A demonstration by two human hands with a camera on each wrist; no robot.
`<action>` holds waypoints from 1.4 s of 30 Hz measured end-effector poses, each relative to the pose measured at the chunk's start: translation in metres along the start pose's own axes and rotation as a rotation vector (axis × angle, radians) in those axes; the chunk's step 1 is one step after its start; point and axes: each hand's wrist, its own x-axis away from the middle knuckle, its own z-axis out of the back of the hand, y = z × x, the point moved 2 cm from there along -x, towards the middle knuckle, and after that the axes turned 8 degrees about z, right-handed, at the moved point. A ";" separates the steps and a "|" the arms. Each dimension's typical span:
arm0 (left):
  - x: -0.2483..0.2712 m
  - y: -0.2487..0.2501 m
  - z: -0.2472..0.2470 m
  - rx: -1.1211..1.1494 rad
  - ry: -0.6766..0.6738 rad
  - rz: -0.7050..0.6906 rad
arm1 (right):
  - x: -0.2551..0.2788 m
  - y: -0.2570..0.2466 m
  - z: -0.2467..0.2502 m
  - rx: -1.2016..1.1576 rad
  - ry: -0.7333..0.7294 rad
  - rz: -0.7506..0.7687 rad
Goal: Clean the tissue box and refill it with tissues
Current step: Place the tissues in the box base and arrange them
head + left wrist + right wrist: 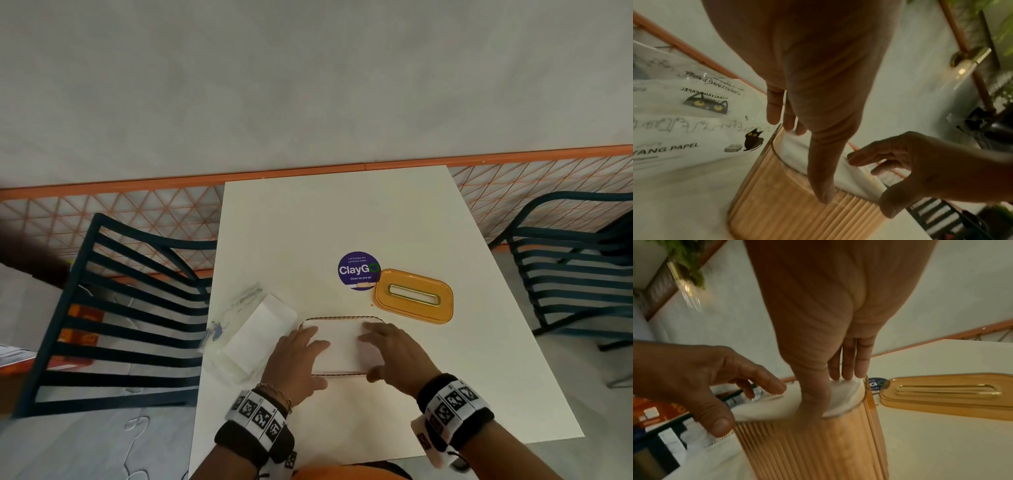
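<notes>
The amber ribbed tissue box (339, 318) stands lidless near the table's front, filled to its rim with white tissues (342, 344). My left hand (301, 349) lies on the left part of the stack with straight fingers, and its thumb (824, 194) runs down the near wall (797, 211). My right hand (387, 346) rests on the right part of the tissues (844, 394), thumb over the near wall (818, 451). Neither hand grips anything. The amber lid (413, 296) with its gold slot lies flat on the table behind and to the right of the box.
A clear plastic tissue pack (253, 329) printed with black cats lies just left of the box, over the table's left edge. A purple round sticker (358, 270) sits beside the lid. Dark slatted chairs (120, 308) (575, 274) flank the white table (342, 222); an orange mesh railing (137, 212) runs behind.
</notes>
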 end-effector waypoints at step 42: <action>-0.027 0.027 0.016 -0.222 -0.089 -0.129 | -0.023 -0.020 0.007 0.252 -0.136 0.175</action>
